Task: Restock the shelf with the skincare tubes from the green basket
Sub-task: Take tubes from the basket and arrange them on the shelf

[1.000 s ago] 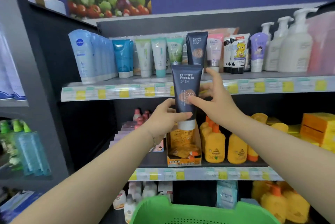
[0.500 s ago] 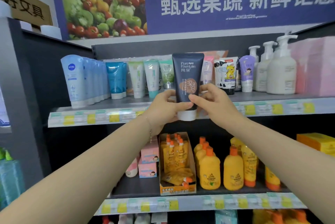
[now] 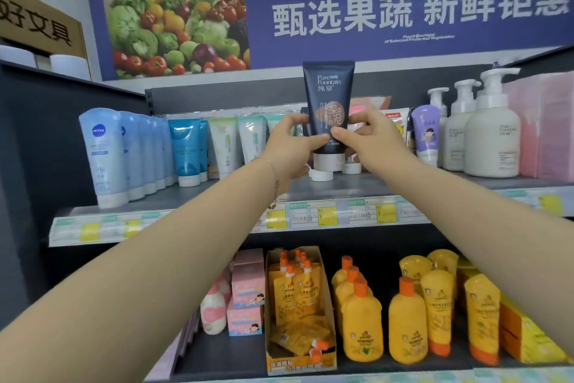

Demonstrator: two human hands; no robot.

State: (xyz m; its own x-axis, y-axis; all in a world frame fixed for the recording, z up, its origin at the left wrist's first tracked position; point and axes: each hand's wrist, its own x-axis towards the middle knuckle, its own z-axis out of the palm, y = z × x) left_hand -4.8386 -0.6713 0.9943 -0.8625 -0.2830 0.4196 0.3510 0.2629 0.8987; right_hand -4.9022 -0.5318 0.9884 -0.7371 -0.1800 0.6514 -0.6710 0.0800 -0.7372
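Together, the left hand (image 3: 287,146) and right hand (image 3: 371,142) pinched a dark navy plastic tube (image 3: 328,97), grey cap (image 3: 328,162) down. It hung upright over the grey metal shelf's (image 3: 351,188) middle.

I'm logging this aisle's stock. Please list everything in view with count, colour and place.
Pure Fountain tube: one, navy, held upright over the upper shelf.
Nivea tubes: one row, pale blue, upper shelf far left.
blue tubes: two visible, blue, beside the Nivea tubes.
white-green tubes: at least two, white and green, left of the hands.
purple tube: one, lilac, right of the hands.
pump bottles: three, white, upper shelf right.
pink packs: count unclear, pink, far right.
yellow bottles: several, orange caps, lower shelf.
display box: one, cardboard, lower shelf centre.
pink boxes: at least two, pink, left of display box.
banner: one, blue, above the shelves.
left hand: one, grips the tube's left side.
right hand: one, grips its right side.
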